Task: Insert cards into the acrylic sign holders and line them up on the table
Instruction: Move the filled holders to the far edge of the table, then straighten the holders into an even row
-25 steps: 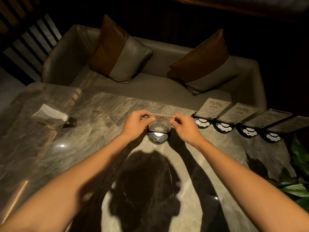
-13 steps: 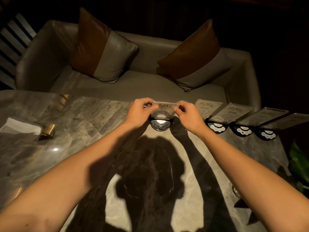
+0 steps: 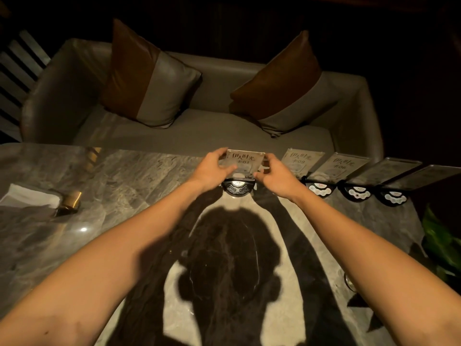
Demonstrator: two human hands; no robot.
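An acrylic sign holder [image 3: 245, 162] with a printed card inside stands on its black oval base [image 3: 238, 189] at the far middle of the marble table [image 3: 139, 176]. My left hand [image 3: 212, 169] grips its left edge and my right hand [image 3: 273, 174] grips its right edge. To its right, several more sign holders stand side by side in a row along the table's far edge: the nearest one [image 3: 303, 161], a second [image 3: 343, 166], then two more [image 3: 389, 169] toward the right edge. The two nearest show printed cards; the farther two are dim.
A napkin holder with white napkins [image 3: 32, 198] and a small gold object [image 3: 71, 202] sit at the left of the table. A grey sofa [image 3: 199, 136] with two brown-and-grey cushions lies beyond the far edge. Green plant leaves [image 3: 441, 243] are at the right.
Both hands have kept hold of the sign holder and pushed it a little farther away, nearer the row. The panel now leans back and its print faces me. The view tilted slightly.
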